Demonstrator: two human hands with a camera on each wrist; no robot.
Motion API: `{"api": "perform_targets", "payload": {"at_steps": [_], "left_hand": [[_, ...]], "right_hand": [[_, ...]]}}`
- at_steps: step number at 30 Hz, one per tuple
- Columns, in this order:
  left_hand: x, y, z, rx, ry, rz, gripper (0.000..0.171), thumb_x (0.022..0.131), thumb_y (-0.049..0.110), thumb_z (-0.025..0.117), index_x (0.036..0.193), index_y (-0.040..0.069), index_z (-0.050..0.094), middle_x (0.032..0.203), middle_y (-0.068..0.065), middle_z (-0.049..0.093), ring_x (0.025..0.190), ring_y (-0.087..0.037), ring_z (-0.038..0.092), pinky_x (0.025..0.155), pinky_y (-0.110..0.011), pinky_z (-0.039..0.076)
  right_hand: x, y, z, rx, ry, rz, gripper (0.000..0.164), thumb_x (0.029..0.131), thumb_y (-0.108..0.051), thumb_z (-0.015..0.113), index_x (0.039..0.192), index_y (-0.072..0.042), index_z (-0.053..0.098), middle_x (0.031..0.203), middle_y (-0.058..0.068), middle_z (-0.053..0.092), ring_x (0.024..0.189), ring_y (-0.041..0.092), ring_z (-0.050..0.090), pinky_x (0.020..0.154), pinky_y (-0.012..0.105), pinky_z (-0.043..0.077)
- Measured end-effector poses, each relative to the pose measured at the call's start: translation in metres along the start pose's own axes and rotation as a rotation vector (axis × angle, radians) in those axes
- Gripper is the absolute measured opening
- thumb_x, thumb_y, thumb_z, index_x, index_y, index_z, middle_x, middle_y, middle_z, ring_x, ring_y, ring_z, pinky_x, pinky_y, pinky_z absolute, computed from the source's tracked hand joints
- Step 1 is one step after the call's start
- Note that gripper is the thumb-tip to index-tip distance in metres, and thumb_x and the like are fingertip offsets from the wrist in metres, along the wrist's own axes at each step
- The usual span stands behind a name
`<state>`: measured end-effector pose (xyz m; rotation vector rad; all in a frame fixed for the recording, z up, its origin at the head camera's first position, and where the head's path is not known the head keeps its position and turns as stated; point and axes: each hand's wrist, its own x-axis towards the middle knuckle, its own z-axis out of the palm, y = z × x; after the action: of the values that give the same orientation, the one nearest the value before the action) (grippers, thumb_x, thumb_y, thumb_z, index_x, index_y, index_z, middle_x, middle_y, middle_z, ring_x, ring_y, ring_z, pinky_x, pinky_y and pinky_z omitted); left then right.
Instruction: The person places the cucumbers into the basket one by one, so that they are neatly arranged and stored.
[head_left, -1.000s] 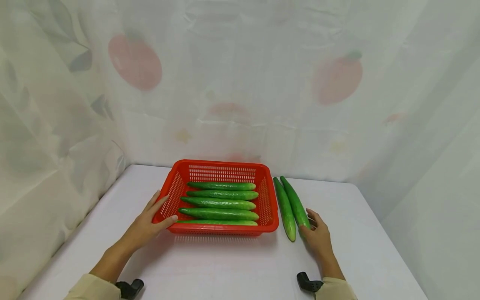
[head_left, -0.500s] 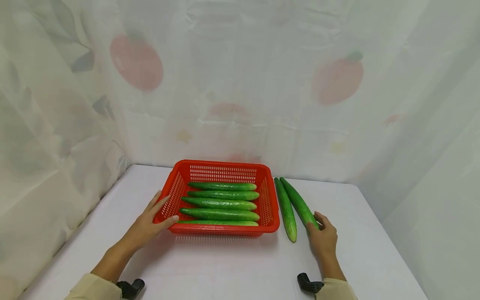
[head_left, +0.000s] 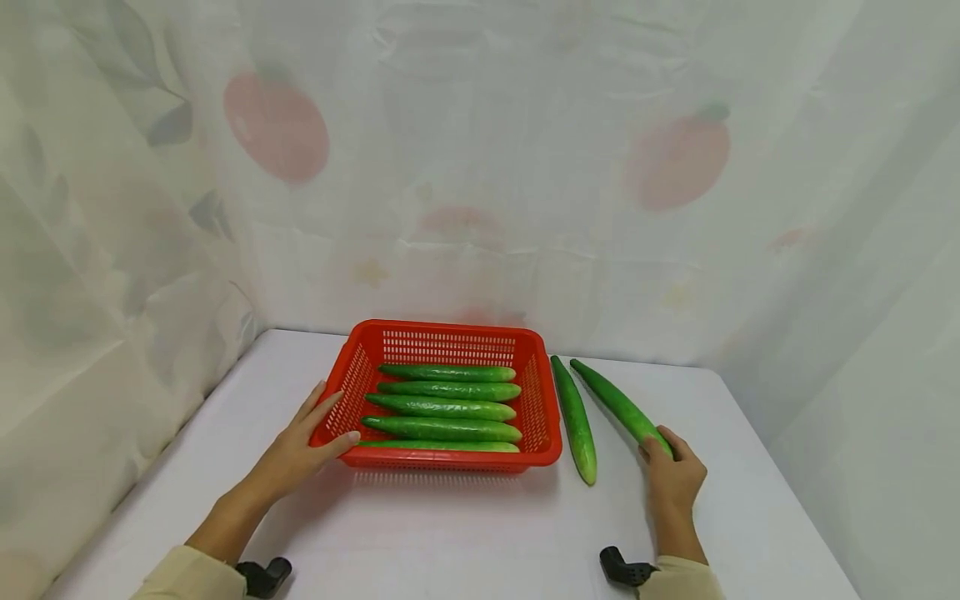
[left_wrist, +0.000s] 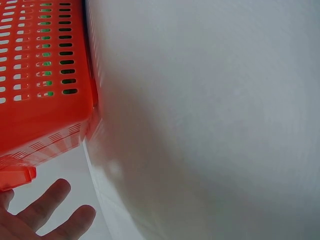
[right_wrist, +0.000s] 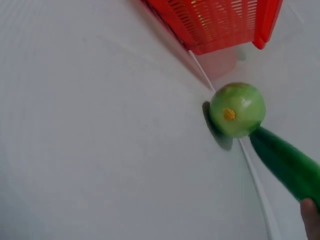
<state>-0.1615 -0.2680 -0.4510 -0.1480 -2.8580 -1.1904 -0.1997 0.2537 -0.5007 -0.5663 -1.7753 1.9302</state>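
Observation:
My left hand rests on the left front corner of a red plastic basket, thumb on the front rim. Its fingers look extended and spread beside the rim in the left wrist view. Inside the basket, several green cucumbers lie side by side. My right hand grips the near end of another cucumber, which slants away toward the back of the table. Between it and the basket lies one more cucumber; its pale round end faces the right wrist camera.
A white-covered table carries everything. Pale curtains with printed fruit hang behind and at both sides, close to the table edges. A black device sits at the left wrist, another black device at the right.
My right hand has moved right with its cucumber, whose near end swung outward, opening a gap from the cucumber beside the basket. The left hand and basket have stayed put.

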Motion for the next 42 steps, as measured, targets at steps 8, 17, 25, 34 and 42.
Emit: {"api": "perform_targets", "payload": {"at_steps": [8,17,25,34,42], "left_hand": [[-0.001,0.003,-0.001,0.003,0.000,0.000,0.084,0.089,0.054,0.063,0.153,0.012,0.029,0.160,-0.005,0.004,0.135,-0.049,0.023,0.094,-0.072,0.028],[-0.001,0.001,0.000,0.009,0.001,0.002,0.083,0.089,0.052,0.063,0.153,0.012,0.030,0.161,-0.005,0.004,0.135,-0.049,0.023,0.094,-0.072,0.029],[-0.001,0.001,0.000,0.004,0.003,0.003,0.084,0.088,0.054,0.063,0.152,0.012,0.030,0.160,-0.005,0.004,0.135,-0.049,0.023,0.094,-0.072,0.028],[-0.001,0.003,-0.001,0.001,0.000,0.005,0.084,0.088,0.053,0.064,0.152,0.011,0.030,0.160,-0.007,0.005,0.135,-0.049,0.022,0.094,-0.072,0.028],[-0.001,0.002,-0.001,0.009,-0.003,0.008,0.084,0.089,0.054,0.062,0.152,0.011,0.029,0.160,-0.006,0.004,0.135,-0.049,0.023,0.093,-0.072,0.029]], "right_hand": [[-0.001,-0.024,-0.008,0.057,0.002,-0.008,0.039,0.089,0.005,0.062,0.127,0.012,0.055,0.120,0.013,0.048,0.106,0.021,0.050,0.080,0.026,0.052],[-0.002,-0.051,-0.015,0.075,-0.025,-0.001,0.039,0.089,0.003,0.064,0.127,0.011,0.056,0.119,0.011,0.046,0.107,0.020,0.049,0.080,0.027,0.052],[-0.002,-0.075,-0.022,0.109,-0.085,-0.028,0.041,0.088,0.000,0.069,0.127,0.008,0.058,0.120,0.010,0.047,0.109,0.021,0.051,0.078,0.027,0.052],[-0.004,-0.099,-0.025,0.092,-0.154,-0.038,0.039,0.091,-0.001,0.064,0.129,0.009,0.056,0.125,0.011,0.047,0.112,0.024,0.048,0.080,0.027,0.051],[-0.005,-0.110,-0.025,0.136,-0.230,-0.070,0.038,0.091,0.001,0.065,0.127,0.010,0.057,0.124,0.013,0.046,0.110,0.025,0.050,0.080,0.031,0.052]]}}
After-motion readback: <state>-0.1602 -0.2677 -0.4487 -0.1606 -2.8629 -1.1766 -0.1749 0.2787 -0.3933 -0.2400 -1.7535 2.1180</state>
